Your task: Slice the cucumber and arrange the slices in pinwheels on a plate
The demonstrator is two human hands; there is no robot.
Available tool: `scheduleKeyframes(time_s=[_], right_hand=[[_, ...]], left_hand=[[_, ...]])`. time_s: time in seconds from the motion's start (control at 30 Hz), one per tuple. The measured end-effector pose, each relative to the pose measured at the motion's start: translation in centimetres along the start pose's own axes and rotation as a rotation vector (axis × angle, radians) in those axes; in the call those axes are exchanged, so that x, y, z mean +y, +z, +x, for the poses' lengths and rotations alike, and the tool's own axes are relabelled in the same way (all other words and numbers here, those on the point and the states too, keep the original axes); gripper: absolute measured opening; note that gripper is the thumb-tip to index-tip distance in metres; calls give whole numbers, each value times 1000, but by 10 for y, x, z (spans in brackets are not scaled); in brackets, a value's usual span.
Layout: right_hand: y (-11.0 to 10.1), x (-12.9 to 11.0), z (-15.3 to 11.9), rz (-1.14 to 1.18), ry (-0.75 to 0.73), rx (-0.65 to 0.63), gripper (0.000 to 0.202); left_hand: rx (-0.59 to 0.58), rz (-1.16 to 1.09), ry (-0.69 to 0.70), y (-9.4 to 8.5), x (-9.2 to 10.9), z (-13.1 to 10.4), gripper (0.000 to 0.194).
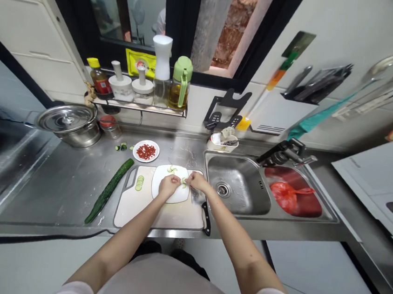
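Note:
A white square plate (173,198) rests on the cutting board (133,210). Over its right side my left hand (169,185) and my right hand (197,181) meet, both with fingers pinched. Small green-edged cucumber slices (183,181) show between my fingertips; whether they also touch the plate I cannot tell. More thin cucumber slices (172,168) lie fanned at the plate's far edge. A short row of cucumber slices (139,183) is on the board's left part. The kitchen knife (206,218) lies at the board's right edge, its blade partly hidden by my right arm.
Left of the board lies a long cucumber (109,191). Behind are a plate of chopped red pieces (146,151), cucumber ends (121,146) and a lidded steel pot (68,124). To the right is the sink (241,184), with a red plastic bag (285,197) in its second basin.

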State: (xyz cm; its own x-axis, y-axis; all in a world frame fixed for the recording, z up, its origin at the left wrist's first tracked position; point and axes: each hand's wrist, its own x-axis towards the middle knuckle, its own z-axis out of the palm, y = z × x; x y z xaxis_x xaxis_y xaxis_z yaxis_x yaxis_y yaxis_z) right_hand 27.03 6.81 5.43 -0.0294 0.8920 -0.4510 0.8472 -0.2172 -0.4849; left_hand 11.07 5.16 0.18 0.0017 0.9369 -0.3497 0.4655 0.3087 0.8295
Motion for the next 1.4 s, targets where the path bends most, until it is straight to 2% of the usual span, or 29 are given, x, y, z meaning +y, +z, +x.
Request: scheduleKeyframes(time_s=[0.23, 0.57, 1.0, 1.4], right_hand=[[10, 6, 10, -122, 37, 45, 15], [18, 12, 17, -164, 85, 52, 15], [17, 15, 19, -195, 107, 64, 17], [15, 18, 19, -159, 101, 68, 18]], left_hand=[[-19, 222, 0, 5, 10, 5, 10], [-49, 378, -14, 10, 15, 7, 10], [-74, 448, 12, 12, 17, 10, 11], [-38, 478, 68, 15, 12, 12, 17]])
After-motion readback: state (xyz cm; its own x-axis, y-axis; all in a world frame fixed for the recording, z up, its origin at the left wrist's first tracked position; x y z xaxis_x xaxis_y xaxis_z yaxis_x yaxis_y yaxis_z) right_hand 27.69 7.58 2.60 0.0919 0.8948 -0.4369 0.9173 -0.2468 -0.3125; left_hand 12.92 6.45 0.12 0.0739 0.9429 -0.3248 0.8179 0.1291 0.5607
